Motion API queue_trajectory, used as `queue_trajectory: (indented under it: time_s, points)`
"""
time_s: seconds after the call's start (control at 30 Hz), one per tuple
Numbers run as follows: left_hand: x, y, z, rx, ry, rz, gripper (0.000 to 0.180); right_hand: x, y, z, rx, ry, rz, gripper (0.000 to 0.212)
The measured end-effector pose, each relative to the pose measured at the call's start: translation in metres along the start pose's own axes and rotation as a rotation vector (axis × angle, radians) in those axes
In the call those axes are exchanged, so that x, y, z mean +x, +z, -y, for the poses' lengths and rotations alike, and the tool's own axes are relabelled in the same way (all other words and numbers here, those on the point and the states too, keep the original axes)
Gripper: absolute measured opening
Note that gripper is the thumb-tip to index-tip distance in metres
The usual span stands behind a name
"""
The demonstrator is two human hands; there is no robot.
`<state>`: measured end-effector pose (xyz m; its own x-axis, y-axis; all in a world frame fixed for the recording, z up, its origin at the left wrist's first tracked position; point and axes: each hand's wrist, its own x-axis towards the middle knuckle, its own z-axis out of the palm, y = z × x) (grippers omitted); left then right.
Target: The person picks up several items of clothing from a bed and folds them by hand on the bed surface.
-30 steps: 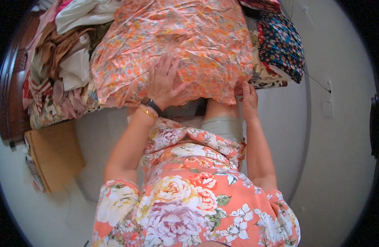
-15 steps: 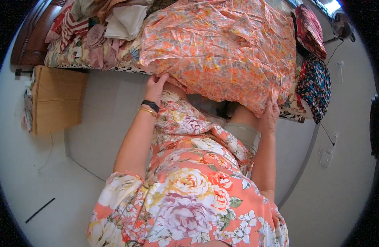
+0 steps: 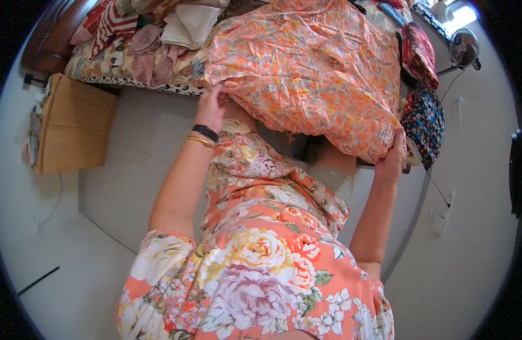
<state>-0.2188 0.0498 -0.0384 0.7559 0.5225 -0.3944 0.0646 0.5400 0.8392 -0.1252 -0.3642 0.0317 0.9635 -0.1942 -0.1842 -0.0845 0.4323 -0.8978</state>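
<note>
A crumpled orange floral cloth [image 3: 312,68] is spread over the bed and hangs past its front edge above my knees. At its near left corner my left hand [image 3: 211,109] is closed, with thumb and fingertips pinching the edge. My right hand [image 3: 392,156] grips the near right corner, fingers wrapped round the hem. Between the two hands the front edge sags in a loose curve. What lies under the cloth is hidden.
On the bed's left lie a folded white cloth [image 3: 188,26], a pink garment [image 3: 153,62] and a red-and-white striped cloth [image 3: 115,25]. Folded red fabric [image 3: 419,54] and dark floral fabric [image 3: 425,122] sit at the right, near a fan [image 3: 464,48]. A wooden cabinet [image 3: 77,124] stands left.
My right hand has moved right with its corner of the cloth, stretching the front edge wider. My left hand has shifted slightly up and left at the other corner.
</note>
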Motion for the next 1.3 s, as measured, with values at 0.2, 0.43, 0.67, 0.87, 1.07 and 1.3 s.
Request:
queue_trajectory:
  time_s: [0.2, 0.43, 0.67, 0.87, 1.07, 1.3]
  points:
    - [-0.005, 0.039, 0.053, -0.385, -0.229, -0.003, 0.031, -0.015, 0.017, 0.027, 0.044, 0.011, 0.185, 0.036]
    - [0.005, 0.020, 0.046, -0.116, 0.143, 0.021, 0.024, -0.024, 0.021, 0.043, -0.211, -0.106, 0.147, 0.037]
    - [-0.023, -0.014, -0.006, -0.089, 0.175, -0.198, 0.025, -0.027, -0.027, 0.008, -0.246, -0.044, 0.045, 0.036]
    - [-0.022, -0.053, -0.017, 0.439, 0.219, -0.111, 0.026, -0.032, -0.048, 0.000, -0.234, 0.070, 0.078, 0.039]
    - [-0.024, -0.038, 0.013, 1.515, 0.292, -0.368, 0.041, -0.035, -0.045, -0.010, -0.256, 0.075, 0.130, 0.039]
    - [-0.038, -0.006, 0.037, 1.600, 0.963, 0.181, 0.031, -0.040, -0.038, -0.005, -0.282, 0.153, 0.173, 0.042]
